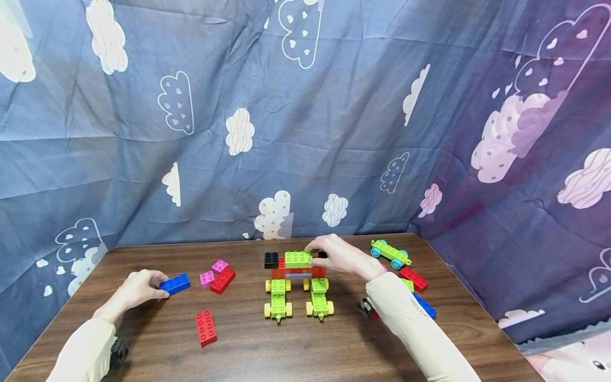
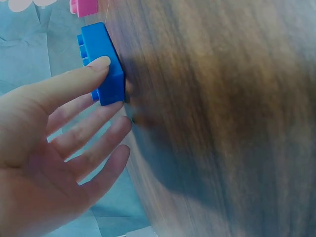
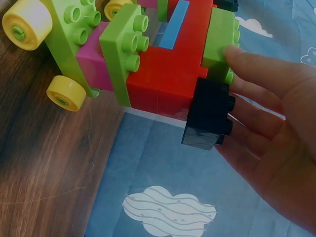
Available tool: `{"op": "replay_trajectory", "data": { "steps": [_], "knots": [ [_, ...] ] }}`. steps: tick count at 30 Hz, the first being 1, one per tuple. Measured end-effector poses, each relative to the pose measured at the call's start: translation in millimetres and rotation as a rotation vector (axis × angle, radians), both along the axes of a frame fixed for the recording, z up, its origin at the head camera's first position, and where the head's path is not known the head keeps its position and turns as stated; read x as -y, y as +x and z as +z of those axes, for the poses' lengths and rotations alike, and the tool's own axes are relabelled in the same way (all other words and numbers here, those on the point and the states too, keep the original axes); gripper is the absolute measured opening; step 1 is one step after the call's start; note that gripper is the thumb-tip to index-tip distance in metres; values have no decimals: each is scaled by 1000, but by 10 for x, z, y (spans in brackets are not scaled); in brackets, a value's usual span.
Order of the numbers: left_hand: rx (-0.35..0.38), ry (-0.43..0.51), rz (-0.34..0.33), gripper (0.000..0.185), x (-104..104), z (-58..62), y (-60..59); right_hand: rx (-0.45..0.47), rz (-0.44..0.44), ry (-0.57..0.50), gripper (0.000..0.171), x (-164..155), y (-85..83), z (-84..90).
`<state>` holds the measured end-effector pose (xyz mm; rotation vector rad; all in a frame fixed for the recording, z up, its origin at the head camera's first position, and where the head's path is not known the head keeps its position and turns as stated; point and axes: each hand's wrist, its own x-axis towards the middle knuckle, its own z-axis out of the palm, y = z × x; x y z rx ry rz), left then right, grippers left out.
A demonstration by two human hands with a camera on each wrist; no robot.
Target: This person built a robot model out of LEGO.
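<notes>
My left hand (image 1: 155, 284) lies at the table's left and pinches the near end of a blue brick (image 1: 175, 284) between thumb and index finger. In the left wrist view the thumb sits on the blue brick (image 2: 101, 61) while the other fingers (image 2: 94, 133) stay fairly straight. My right hand (image 1: 319, 253) is on the top right of a red arch build (image 1: 298, 272), which carries a green brick (image 1: 298, 258) and a black brick (image 1: 271, 259). Its fingers hold a second black brick (image 3: 207, 113) against the red block's end (image 3: 163, 84), thumb touching the green brick (image 3: 219, 34).
Two green chassis with yellow wheels (image 1: 278, 298) (image 1: 319, 300) stand before the arch. Pink bricks (image 1: 213, 271) and red bricks (image 1: 223, 280) (image 1: 206, 327) lie centre left. At right are a green car with blue wheels (image 1: 390, 253), a red brick (image 1: 413, 278) and a blue brick (image 1: 425, 306). Cloud-print cloth surrounds the wooden table (image 1: 286, 350).
</notes>
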<state>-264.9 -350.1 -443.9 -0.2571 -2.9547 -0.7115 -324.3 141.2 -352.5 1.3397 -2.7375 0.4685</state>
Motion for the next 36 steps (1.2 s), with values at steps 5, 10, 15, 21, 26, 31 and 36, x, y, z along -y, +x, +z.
{"op": "replay_trajectory", "data": {
  "steps": [5, 10, 15, 21, 26, 31, 36],
  "knots": [
    [13, 13, 20, 35, 16, 0, 4, -25, 15, -15, 25, -8, -5, 0],
    [-8, 27, 24, 34, 39, -7, 13, -35, 21, -35, 24, -16, -2, -1],
    [-45, 33, 52, 37, 51, 32, 26, -23, 6, -32, 23, -27, -2, -4],
    [-101, 56, 91, 40, 5, 138, 40, -11, -27, -28, 24, -33, 0, -15],
    [-136, 84, 68, 40, -95, 257, 45, -28, -24, -36, 22, -35, 3, -15],
    [-146, 118, 49, 38, -231, 377, 31, -33, -11, -46, 20, -43, -9, -30],
    [-180, 111, 15, 36, -370, 504, -23, -21, -10, -48, 20, -43, -7, -32]
  ]
}}
